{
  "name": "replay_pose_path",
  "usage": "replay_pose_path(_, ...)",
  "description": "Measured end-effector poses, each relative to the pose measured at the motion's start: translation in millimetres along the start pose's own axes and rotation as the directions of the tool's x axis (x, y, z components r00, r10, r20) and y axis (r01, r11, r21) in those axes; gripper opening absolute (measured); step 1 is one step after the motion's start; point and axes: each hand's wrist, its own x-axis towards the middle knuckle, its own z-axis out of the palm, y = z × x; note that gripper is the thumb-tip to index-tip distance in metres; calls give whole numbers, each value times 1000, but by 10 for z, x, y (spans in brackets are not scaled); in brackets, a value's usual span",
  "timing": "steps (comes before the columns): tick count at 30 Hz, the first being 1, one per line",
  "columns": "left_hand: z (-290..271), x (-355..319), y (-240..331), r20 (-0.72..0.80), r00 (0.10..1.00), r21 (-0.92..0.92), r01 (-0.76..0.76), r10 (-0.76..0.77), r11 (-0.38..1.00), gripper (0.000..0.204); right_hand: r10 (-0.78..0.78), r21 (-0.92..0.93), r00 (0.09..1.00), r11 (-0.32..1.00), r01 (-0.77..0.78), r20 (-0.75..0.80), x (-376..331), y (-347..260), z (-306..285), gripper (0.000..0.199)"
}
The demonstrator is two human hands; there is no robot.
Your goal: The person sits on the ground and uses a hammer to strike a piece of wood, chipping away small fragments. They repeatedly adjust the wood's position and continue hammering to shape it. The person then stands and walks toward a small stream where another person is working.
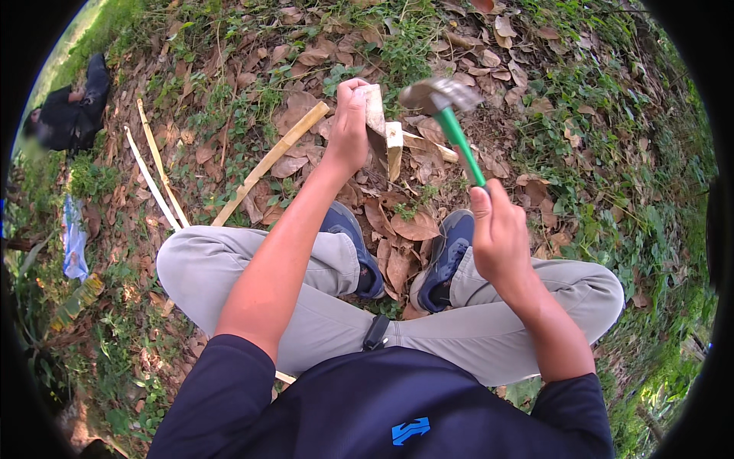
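My left hand is closed on a pale, rough block of wood in front of my shoes. Right beside that block stands a short wooden piece with a light, squared top end; whether the two touch I cannot tell. A narrow dark area shows between them, too small to make out. My right hand grips a hammer low on its green handle. The metal head is raised to the right of the wood and smeared by motion. Behind the short piece lies another light stick, partly hidden.
A long wooden strip lies slanting left of my forearm, with two thinner strips farther left. My blue shoes are close to the wood. Dry leaves and weeds cover the ground. Another person in dark clothes is at the far left, near a light-blue plastic-like sheet.
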Motion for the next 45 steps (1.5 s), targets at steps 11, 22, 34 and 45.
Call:
replay_pose_path(11, 69, -3, 8, -48, 998, 26, -35, 36, 999, 42, 114, -275, 984, 959, -73, 135, 84, 7, 110, 43)
replay_pose_path(22, 19, 4, -2, -6, 999, -28, 43, -44, 999, 45, 108, -232, 978, 971, -64, 180, 152, -9, 182, 42)
replay_pose_path(34, -104, 52, 26, -112, 991, -41, 72, -77, 997, 41, 160, -206, 968, 971, -119, 193, 315, 60, 1, 43)
replay_pose_path(45, -219, 84, -166, -79, 995, -1, 66, -66, 998, 34, 250, -82, 935, 968, -237, 251, 490, 200, 79, 51)
